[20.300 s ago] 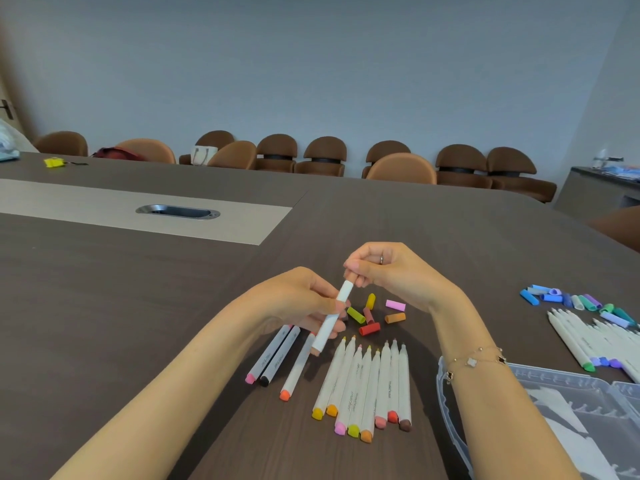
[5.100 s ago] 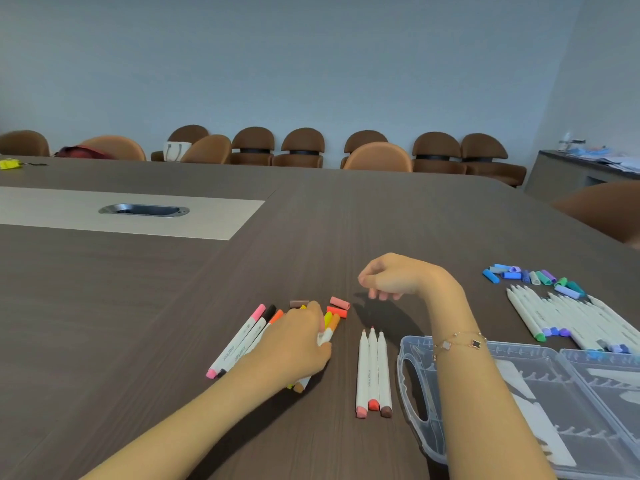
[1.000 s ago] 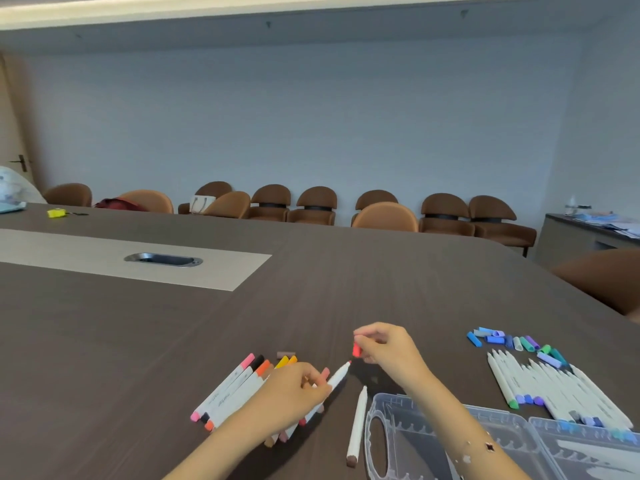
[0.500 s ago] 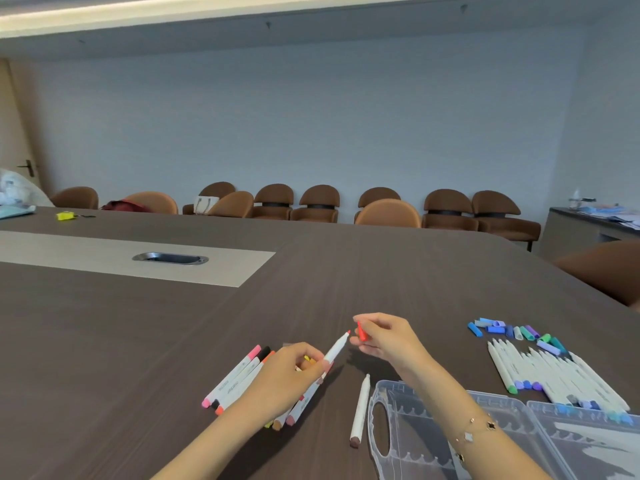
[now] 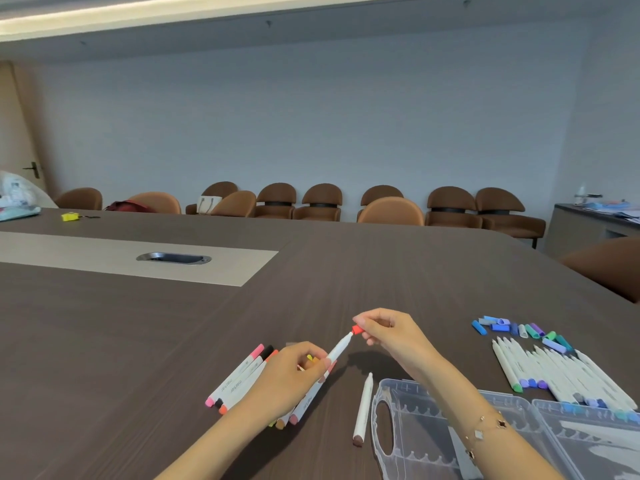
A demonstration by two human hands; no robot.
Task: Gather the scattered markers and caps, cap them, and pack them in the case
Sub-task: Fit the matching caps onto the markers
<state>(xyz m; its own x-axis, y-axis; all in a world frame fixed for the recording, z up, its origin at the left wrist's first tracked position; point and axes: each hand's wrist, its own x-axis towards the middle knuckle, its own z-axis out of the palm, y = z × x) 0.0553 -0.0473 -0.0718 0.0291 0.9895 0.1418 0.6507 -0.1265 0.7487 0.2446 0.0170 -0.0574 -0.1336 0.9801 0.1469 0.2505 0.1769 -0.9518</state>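
Left hand: lowered to the table, fingers curled around a white marker that angles up and to the right; a bundle of further markers lies fanned beneath and beside it.
Right hand: raised just above the table, thumb and forefinger pinching a red cap at the marker's upper tip; whether the cap is seated on the tip cannot be told from the blurred contact point.
Loose marker: white barrel, brownish lower end, lying alone between the bundle and the case.
Case: clear plastic, lid open flat, scalloped holder ribs and a cut-out handle; no markers are visible in its compartments.
Right-side group: a row of white markers with blue, green and purple ends, just beyond the case; loose caps in matching cool colours lie behind them.
Table: dark wood-grain laminate with a pale inset strip.
Bracelet: thin chain on the right wrist.
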